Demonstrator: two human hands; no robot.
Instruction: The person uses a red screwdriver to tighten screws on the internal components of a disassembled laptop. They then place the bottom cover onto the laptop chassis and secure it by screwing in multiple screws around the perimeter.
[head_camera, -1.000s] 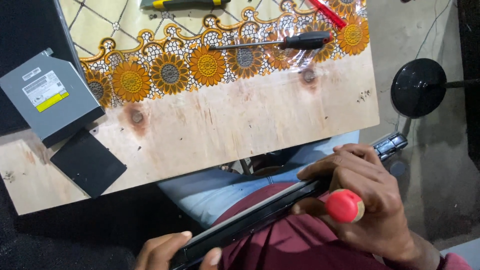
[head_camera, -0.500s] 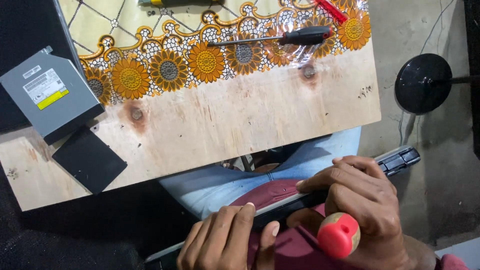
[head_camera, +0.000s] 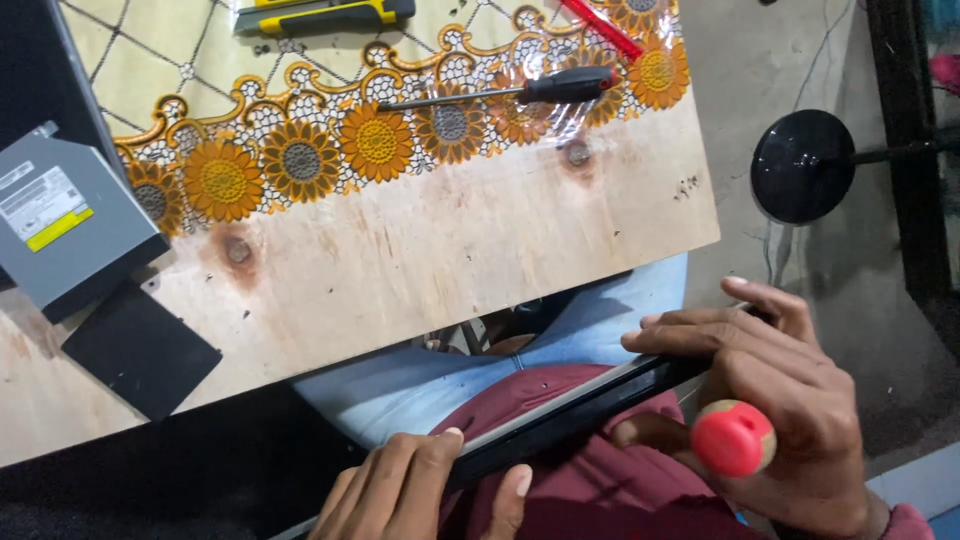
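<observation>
Two hands are engaged on a flat black panel (head_camera: 570, 415), a thin slab with a pale edge that is held edge-up over the lap, below the near edge of the wooden board (head_camera: 420, 260), so that its long edge can be seen from above. The left hand (head_camera: 420, 490) is closed on the lower end, fingers above and thumb beneath, apparently to steady it. The right hand (head_camera: 770, 400) is spread over the upper end, while a tool with a red rounded handle (head_camera: 733, 438) is kept tucked in its palm, presumably so that it stays ready. On the board, a grey optical drive (head_camera: 65, 225) and a flat black plate (head_camera: 140, 350) are laid aside at the left. On the sunflower-patterned cloth (head_camera: 300, 160), a black-handled screwdriver (head_camera: 520, 90) and a yellow utility knife (head_camera: 320, 14) are laid within reach. A black round stand base (head_camera: 803, 165) rests on the floor.
</observation>
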